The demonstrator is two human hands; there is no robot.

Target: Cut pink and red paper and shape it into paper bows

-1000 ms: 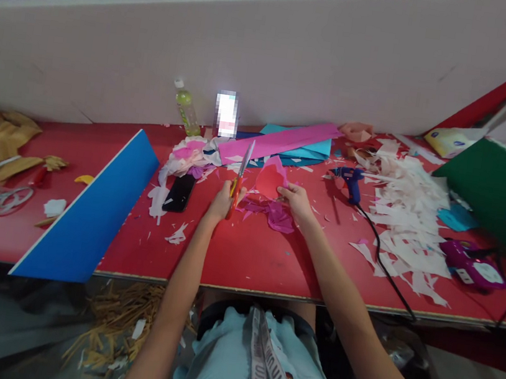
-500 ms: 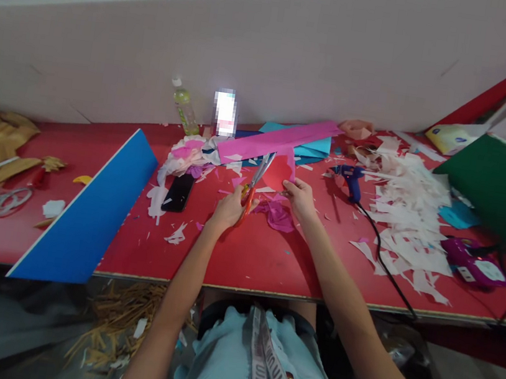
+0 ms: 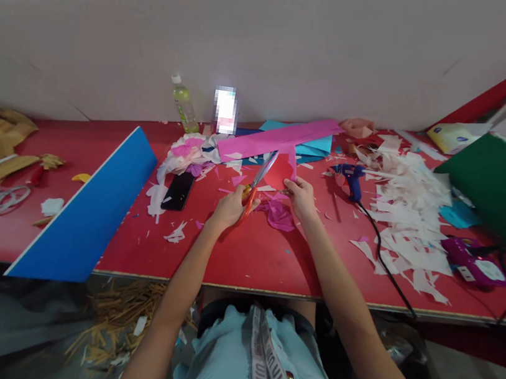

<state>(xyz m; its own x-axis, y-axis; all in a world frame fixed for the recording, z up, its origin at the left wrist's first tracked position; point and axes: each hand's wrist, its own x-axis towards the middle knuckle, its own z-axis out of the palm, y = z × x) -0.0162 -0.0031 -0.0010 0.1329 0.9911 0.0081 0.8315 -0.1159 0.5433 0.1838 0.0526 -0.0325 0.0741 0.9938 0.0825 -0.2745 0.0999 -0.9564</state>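
Note:
My left hand is shut around orange-handled scissors, whose steel blades slant up and to the right. The blades lie across a piece of pinkish-red paper. My right hand pinches the lower edge of that paper between its fingers, just right of the scissors. Crumpled magenta tissue scraps lie on the table beneath my hands. A long magenta paper strip lies behind the paper, on top of turquoise sheets.
The red table holds a black phone, a blue board, a blue glue gun with a black cord, a heap of white paper scraps, a green board and a plastic bottle. A pale partition stands behind.
The scissors have swung from nearly upright to leaning right, with the blades moving over the paper. Both hands and the paper have shifted slightly right and up.

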